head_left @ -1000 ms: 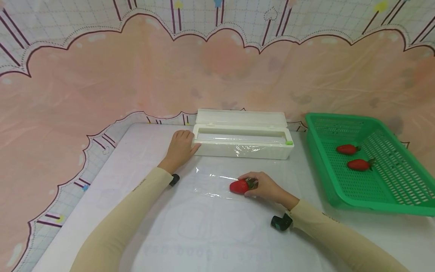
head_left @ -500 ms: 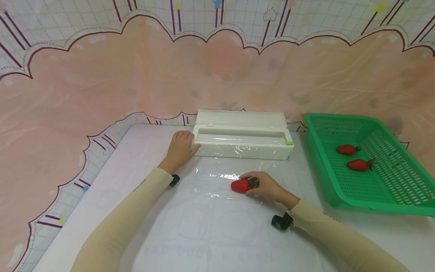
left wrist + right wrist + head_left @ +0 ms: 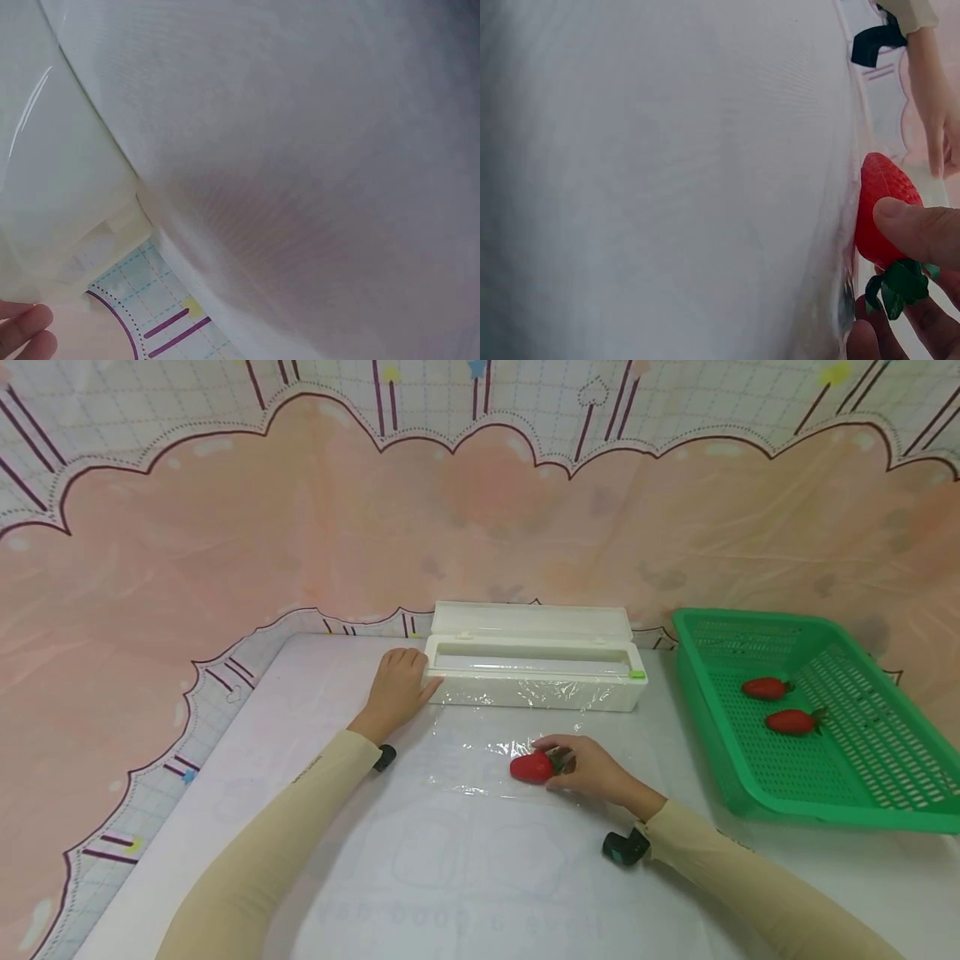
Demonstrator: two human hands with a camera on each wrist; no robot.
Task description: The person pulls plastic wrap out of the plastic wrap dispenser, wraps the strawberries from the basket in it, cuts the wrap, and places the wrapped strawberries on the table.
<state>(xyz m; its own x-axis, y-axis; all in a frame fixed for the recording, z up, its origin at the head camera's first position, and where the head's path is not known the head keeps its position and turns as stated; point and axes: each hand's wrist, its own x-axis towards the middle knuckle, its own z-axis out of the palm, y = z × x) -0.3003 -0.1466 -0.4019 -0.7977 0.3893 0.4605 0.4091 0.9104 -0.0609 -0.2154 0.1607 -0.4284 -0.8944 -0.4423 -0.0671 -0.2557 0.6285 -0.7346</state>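
Observation:
A white cling film dispenser (image 3: 536,693) stands at the back of the table with its lid (image 3: 532,620) raised. My left hand (image 3: 397,685) grips its left end, thumb at the front; in the left wrist view only fingertips (image 3: 30,330) show at the lower left. A clear sheet of cling film (image 3: 472,768) lies on the table in front of the dispenser. On it is a red strawberry (image 3: 531,768) with green leaves, its tip pointing left. My right hand (image 3: 592,768) holds the strawberry near the leafy end, and the thumb (image 3: 919,229) presses its side in the right wrist view.
To the right stands a green basket (image 3: 738,777) with two more strawberries (image 3: 791,722) inside. A green slider (image 3: 637,675) sits at the dispenser's right edge. The white table (image 3: 420,877) reaches a patterned cloth backdrop (image 3: 375,527).
My right hand has shifted slightly right and back, the strawberry moving with it a little. The left hand stays on the dispenser.

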